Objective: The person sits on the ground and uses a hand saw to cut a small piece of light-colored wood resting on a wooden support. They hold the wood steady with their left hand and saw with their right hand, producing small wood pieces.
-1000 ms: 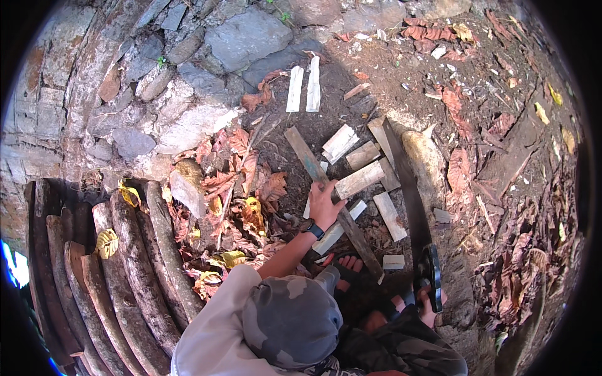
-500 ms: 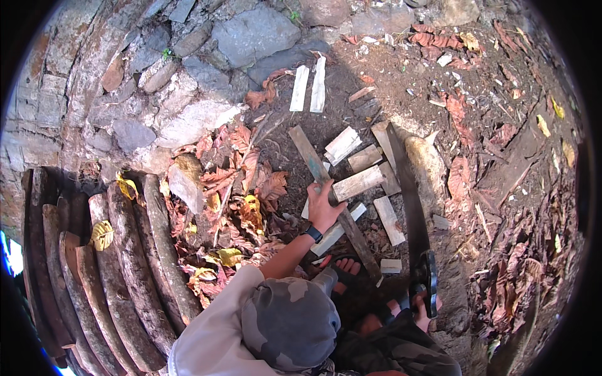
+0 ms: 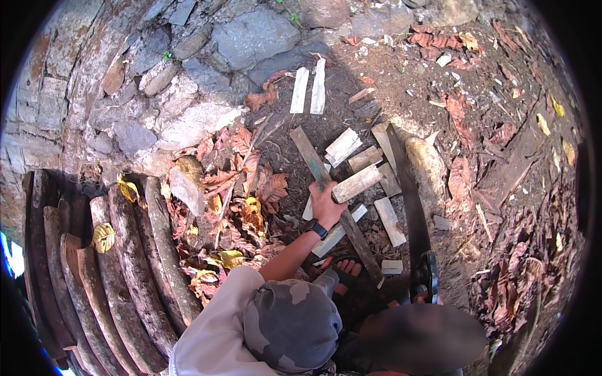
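Note:
My left hand [image 3: 326,203], with a dark watch on its wrist, reaches forward and is closed around the near end of a pale split wood piece [image 3: 359,182]. That piece lies across a long weathered plank [image 3: 313,156] on the dirt. Several other short split pieces [image 3: 342,146] lie around it. A long dark blade [image 3: 411,188] with a black handle [image 3: 426,276] runs along the right side of the pile. My right hand is hidden below, behind my cap [image 3: 291,326] and body. A sandalled foot [image 3: 343,271] rests on the plank's near end.
A rough stone wall [image 3: 188,81] curves along the left and back. Round logs [image 3: 125,263] are stacked at lower left. Dry leaves [image 3: 244,194] cover the ground between them and the wood. Two pale sticks [image 3: 308,91] lie by the wall; a rounded stone [image 3: 426,166] sits right of the blade.
My left hand stays closed on the same wood piece, which has hardly moved. The view has shifted slightly.

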A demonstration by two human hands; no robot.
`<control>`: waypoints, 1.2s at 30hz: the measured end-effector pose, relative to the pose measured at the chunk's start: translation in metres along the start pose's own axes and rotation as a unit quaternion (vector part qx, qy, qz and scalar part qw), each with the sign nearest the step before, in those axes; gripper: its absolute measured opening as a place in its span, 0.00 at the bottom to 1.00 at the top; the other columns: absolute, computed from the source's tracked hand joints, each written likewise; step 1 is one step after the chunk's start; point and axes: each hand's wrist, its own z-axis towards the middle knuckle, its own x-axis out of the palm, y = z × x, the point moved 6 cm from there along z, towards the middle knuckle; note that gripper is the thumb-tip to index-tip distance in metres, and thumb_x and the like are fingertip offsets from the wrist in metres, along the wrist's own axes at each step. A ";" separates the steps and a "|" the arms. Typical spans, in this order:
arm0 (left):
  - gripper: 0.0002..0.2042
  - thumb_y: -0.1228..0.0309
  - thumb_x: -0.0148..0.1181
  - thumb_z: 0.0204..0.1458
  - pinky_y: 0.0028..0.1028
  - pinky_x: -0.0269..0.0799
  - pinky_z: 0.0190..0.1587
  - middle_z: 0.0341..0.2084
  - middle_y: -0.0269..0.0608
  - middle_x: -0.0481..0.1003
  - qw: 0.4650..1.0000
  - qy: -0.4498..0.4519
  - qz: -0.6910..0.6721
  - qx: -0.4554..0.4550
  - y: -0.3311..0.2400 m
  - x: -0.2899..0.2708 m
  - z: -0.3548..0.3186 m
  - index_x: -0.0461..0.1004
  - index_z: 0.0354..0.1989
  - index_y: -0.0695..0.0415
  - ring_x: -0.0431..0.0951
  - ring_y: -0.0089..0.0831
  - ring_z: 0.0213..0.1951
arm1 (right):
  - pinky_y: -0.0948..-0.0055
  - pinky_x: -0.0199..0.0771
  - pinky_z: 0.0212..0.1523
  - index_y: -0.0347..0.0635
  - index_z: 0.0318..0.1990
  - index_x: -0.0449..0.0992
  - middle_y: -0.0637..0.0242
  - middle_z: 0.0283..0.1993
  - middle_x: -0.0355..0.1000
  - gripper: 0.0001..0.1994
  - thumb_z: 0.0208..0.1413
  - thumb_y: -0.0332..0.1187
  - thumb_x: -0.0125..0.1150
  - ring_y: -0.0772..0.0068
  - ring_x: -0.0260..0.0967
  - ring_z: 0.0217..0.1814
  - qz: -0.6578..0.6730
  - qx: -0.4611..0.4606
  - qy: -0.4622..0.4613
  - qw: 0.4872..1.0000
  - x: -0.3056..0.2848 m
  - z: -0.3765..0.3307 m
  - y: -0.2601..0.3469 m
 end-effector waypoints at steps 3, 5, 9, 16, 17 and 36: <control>0.33 0.70 0.78 0.35 0.47 0.69 0.60 0.57 0.60 0.61 0.999 0.003 -0.041 0.004 -0.003 0.002 -0.004 0.75 0.56 0.48 0.67 0.63 0.58 | 0.68 0.63 0.28 0.38 0.35 0.74 0.68 0.23 0.67 0.10 0.56 0.35 0.68 0.74 0.63 0.24 -0.065 -0.048 -0.011 0.997 -0.001 -0.001 0.006; 0.33 0.70 0.78 0.36 0.47 0.68 0.60 0.58 0.59 0.61 0.999 0.003 -0.047 0.010 -0.006 0.003 -0.003 0.75 0.56 0.49 0.67 0.62 0.59 | 0.67 0.63 0.28 0.38 0.35 0.74 0.68 0.23 0.67 0.11 0.56 0.35 0.68 0.74 0.63 0.25 -0.086 -0.065 -0.018 0.994 -0.002 -0.003 0.008; 0.32 0.68 0.79 0.37 0.47 0.68 0.61 0.59 0.59 0.60 0.999 0.006 -0.028 0.028 -0.008 0.007 -0.002 0.76 0.56 0.49 0.65 0.62 0.61 | 0.67 0.64 0.29 0.38 0.35 0.75 0.68 0.23 0.67 0.09 0.55 0.34 0.68 0.73 0.63 0.25 -0.083 -0.051 0.000 0.995 -0.006 -0.001 0.004; 0.33 0.66 0.81 0.37 0.46 0.67 0.62 0.60 0.59 0.59 0.998 -0.015 -0.047 0.043 0.001 0.010 -0.009 0.76 0.57 0.50 0.65 0.61 0.61 | 0.68 0.62 0.28 0.39 0.34 0.76 0.68 0.24 0.69 0.08 0.53 0.32 0.69 0.74 0.63 0.25 -0.035 -0.037 -0.031 0.998 -0.001 -0.004 0.002; 0.34 0.65 0.81 0.36 0.46 0.67 0.62 0.60 0.59 0.59 0.998 -0.016 -0.045 0.039 0.001 0.010 -0.009 0.76 0.57 0.50 0.65 0.61 0.61 | 0.69 0.63 0.28 0.39 0.34 0.76 0.68 0.24 0.69 0.08 0.51 0.31 0.69 0.73 0.63 0.25 -0.031 -0.050 -0.010 0.998 0.001 -0.004 0.002; 0.34 0.65 0.82 0.35 0.45 0.68 0.62 0.60 0.61 0.60 0.999 -0.001 -0.040 0.024 -0.006 0.013 -0.007 0.78 0.56 0.51 0.65 0.62 0.61 | 0.68 0.66 0.26 0.43 0.21 0.73 0.68 0.15 0.69 0.07 0.39 0.26 0.67 0.64 0.70 0.17 -0.121 -0.095 0.145 0.977 0.067 0.018 0.028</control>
